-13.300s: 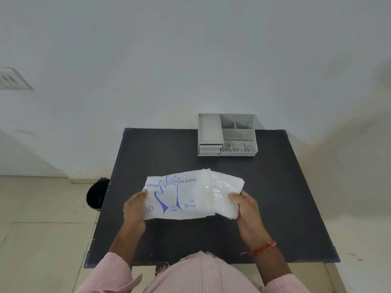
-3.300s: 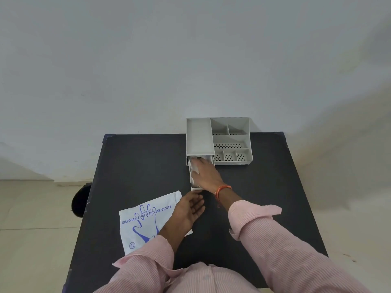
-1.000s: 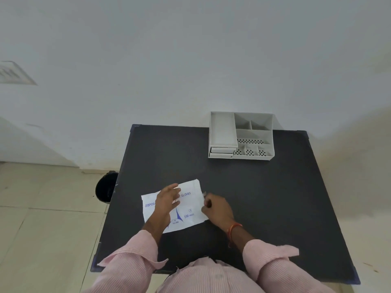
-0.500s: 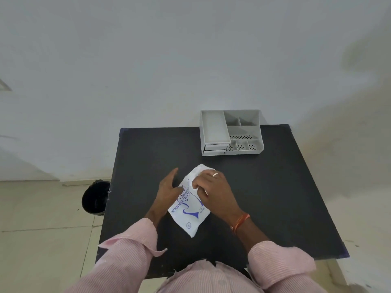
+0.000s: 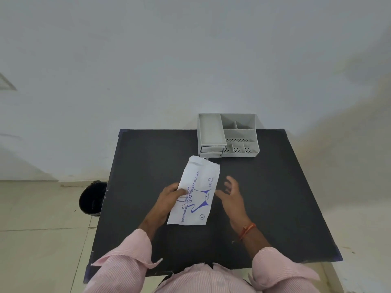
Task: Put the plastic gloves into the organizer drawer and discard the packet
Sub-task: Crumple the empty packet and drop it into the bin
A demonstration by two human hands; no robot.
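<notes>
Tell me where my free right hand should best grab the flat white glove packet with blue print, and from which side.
Probably the long right edge of the white glove packet, around mid-length, coming in from the right. The packet looks flat and limp, lengthwise away from the person, and the left hand already pinches its left edge. The open right hand hovers just beside the free edge, so a thumb-over, fingers-under pinch suits.

A black table (image 5: 275,197) stands against a white wall. A grey organizer (image 5: 228,136) sits at its far edge, drawers pushed in. The white packet (image 5: 196,193) seems partly lifted off the top. A dark bin (image 5: 93,197) stands on the tiled floor (image 5: 38,229) left of the table.
</notes>
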